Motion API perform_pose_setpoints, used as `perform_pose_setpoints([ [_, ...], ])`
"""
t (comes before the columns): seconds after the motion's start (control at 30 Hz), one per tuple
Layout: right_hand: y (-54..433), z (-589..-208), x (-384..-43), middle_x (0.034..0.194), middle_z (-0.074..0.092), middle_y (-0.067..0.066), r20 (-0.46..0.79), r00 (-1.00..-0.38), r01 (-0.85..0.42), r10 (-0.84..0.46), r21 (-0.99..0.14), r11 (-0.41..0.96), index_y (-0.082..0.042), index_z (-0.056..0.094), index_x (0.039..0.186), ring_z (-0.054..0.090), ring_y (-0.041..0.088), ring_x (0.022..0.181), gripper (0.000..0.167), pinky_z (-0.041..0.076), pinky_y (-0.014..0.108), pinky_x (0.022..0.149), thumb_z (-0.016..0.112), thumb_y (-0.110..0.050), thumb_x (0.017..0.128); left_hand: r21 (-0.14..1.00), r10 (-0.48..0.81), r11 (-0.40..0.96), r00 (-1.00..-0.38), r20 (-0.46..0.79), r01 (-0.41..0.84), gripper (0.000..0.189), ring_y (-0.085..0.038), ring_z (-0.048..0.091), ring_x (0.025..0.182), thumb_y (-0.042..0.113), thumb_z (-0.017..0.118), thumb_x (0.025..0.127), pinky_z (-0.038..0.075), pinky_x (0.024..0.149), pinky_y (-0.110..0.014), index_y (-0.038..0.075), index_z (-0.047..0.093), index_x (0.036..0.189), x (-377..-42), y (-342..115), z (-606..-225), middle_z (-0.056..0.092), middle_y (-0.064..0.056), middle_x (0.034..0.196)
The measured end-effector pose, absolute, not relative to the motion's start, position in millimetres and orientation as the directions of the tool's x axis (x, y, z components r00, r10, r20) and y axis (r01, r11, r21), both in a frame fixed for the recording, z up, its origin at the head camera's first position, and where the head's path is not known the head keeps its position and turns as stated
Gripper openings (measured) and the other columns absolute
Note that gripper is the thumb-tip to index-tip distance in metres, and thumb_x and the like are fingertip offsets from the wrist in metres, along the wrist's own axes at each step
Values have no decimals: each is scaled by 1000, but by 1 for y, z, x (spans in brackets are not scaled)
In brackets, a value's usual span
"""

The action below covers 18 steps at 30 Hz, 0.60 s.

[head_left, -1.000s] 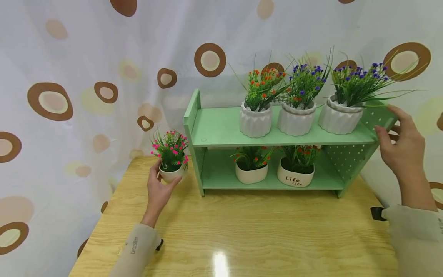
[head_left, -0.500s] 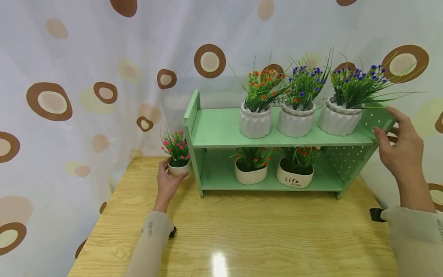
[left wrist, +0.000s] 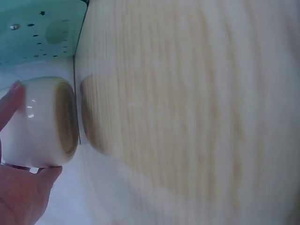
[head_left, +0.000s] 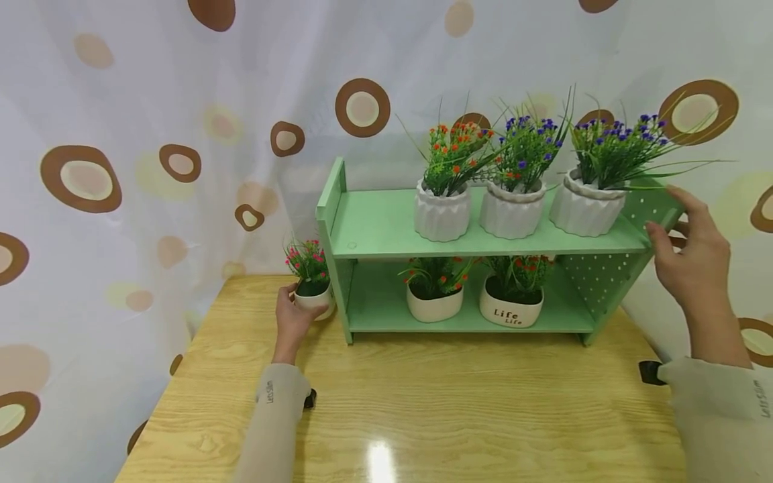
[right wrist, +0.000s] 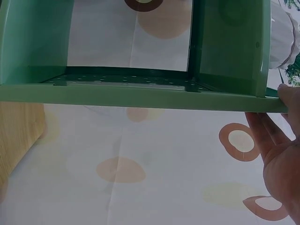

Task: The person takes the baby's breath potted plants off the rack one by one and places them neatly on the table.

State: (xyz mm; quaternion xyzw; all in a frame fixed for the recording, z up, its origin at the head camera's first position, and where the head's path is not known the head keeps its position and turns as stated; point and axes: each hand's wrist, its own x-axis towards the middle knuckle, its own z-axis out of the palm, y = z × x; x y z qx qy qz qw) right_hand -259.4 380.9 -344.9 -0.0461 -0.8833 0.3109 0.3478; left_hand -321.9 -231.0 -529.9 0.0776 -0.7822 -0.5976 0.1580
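Observation:
My left hand (head_left: 292, 324) grips a small white pot (head_left: 318, 303) with pink flowers (head_left: 306, 260), just left of the green shelf (head_left: 398, 221). In the left wrist view, the base of that pot (left wrist: 42, 122) hangs slightly above the wooden tabletop, its shadow close by. My right hand (head_left: 694, 258) holds the upper front edge of the shelf's right side panel, thumb on the near face. From the right wrist view, fingers (right wrist: 265, 133) lie along the outer face of the panel (right wrist: 140, 100).
Three fluted white pots (head_left: 442, 213) with orange and purple flowers stand on the top board. Two cream pots (head_left: 512, 310) with orange-red flowers sit on the lower board. The wooden table (head_left: 459, 402) extends in front; a patterned cloth (head_left: 139, 80) hangs behind.
My left hand has carried the pink-flowered pot rightward and down, close to the shelf's left side. My right hand keeps its hold on the shelf; the head view has shifted slightly.

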Motion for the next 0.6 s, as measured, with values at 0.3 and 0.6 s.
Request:
perform_pose_setpoints([
  [0.3, 382, -346, -258, 152, 53, 17, 595, -757, -170, 270, -579, 798, -43, 34, 160, 39, -29, 109, 58, 40, 1, 97, 55, -31, 107, 952, -310, 303, -940, 142, 44, 87, -45, 43, 139, -1, 90, 76, 42, 114, -57, -5, 38, 145, -320, -234, -533, 42, -28, 150],
  [0.6, 383, -346, -258, 152, 53, 17, 593, -754, -155, 283, -580, 800, -37, 36, 160, 41, -26, 115, 58, 41, 4, 101, 56, -29, 107, 938, -270, 344, -953, 134, 34, 88, -46, 48, 134, -4, 90, 73, 43, 114, -57, -8, 37, 143, -320, -238, -533, 45, -32, 146],
])
